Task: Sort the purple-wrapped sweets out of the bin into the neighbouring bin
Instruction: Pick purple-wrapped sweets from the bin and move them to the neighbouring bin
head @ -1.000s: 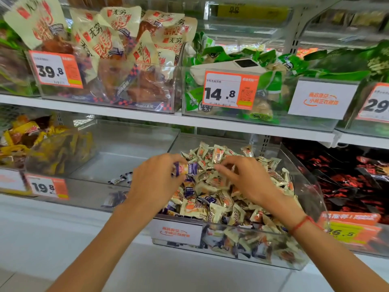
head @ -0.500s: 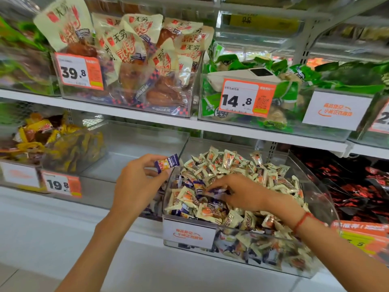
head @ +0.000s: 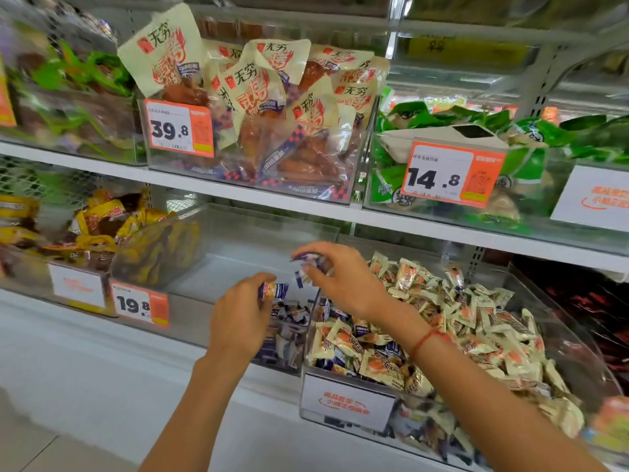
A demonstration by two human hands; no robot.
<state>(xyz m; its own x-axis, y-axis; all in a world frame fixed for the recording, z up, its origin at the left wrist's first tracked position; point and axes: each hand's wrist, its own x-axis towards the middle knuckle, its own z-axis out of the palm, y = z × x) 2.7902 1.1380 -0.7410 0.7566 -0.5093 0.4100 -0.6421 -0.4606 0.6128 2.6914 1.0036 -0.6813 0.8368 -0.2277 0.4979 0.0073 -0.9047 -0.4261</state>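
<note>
With the left hand (head: 243, 315) pinching one purple-wrapped sweet (head: 272, 290) and the right hand (head: 340, 284) pinching several more (head: 311, 264), both above the clear plastic neighbouring bin (head: 252, 233), release low so none rebounds into the full clear source bin (head: 347, 401).

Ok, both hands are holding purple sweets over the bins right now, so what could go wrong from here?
1. The right hand pinches several purple-wrapped sweets loosely above the clear dividing wall; one may drop back into the full clear plastic bin.
2. More purple wrappers lie half-buried under the cream-wrapped sweets and could be missed.
</note>
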